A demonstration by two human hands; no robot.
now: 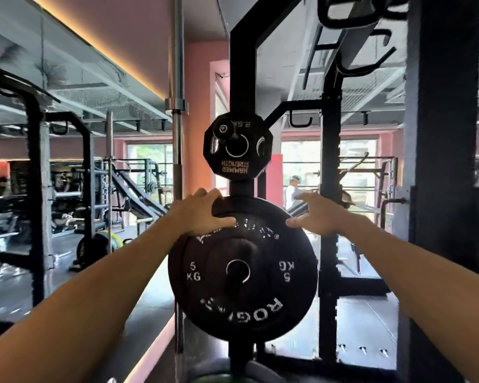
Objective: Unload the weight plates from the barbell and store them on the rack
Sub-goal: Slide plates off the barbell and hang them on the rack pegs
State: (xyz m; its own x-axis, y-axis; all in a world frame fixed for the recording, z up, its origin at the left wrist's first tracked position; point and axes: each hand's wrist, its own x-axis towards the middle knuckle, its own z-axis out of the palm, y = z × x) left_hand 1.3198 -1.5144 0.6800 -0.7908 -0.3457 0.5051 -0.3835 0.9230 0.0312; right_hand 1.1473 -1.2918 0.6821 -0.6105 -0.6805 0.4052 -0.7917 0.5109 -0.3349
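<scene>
A black 5 kg bumper plate (242,294) hangs on a peg of the black rack upright (242,64), its centre hole over the peg. My left hand (202,214) grips the plate's upper left rim, fingers curled over the edge. At the upper right rim my right hand (320,214) has its fingers spread and its thumb touching the plate face. Above on the same upright sits a small black 2.5 plate (238,167) marked Hammer Strength. A chrome barbell (178,128) stands upright just left of the rack.
A thick black rack post (440,161) stands close at the right. Another black upright (329,189) is behind the plate. More racks and benches (67,189) fill the left side, with people far off. Windows (327,167) lie ahead.
</scene>
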